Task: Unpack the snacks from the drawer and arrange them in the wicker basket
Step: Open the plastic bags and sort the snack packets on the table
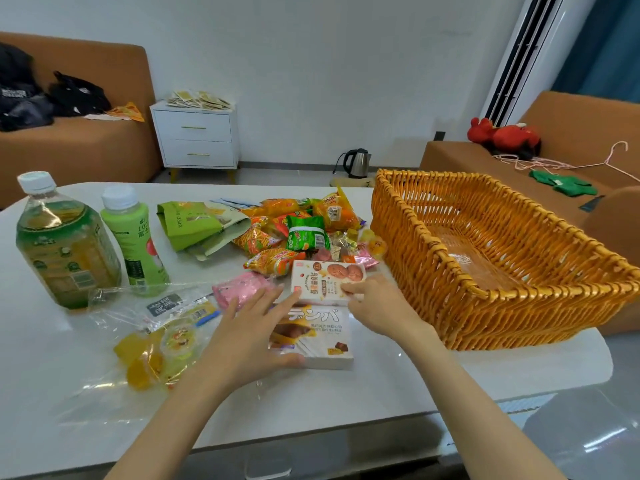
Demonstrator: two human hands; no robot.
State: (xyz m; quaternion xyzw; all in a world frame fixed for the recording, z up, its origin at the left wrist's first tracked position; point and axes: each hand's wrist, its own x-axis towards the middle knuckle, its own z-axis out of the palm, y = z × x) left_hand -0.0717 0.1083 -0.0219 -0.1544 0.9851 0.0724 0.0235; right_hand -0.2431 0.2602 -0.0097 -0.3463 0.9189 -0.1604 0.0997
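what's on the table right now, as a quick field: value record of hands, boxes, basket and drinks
left hand: fingers straight, resting on the large box, fingertips at the cookie box
right hand: pinches the cookie box's right edge
wicker basket: right of the boxes, no snack visible inside
snack pile: behind the boxes, on the table
bottles: large bottle and small green bottle, upright, far left

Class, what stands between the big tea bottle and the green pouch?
A smaller pale-green bottle with a white cap, as the head view shows.
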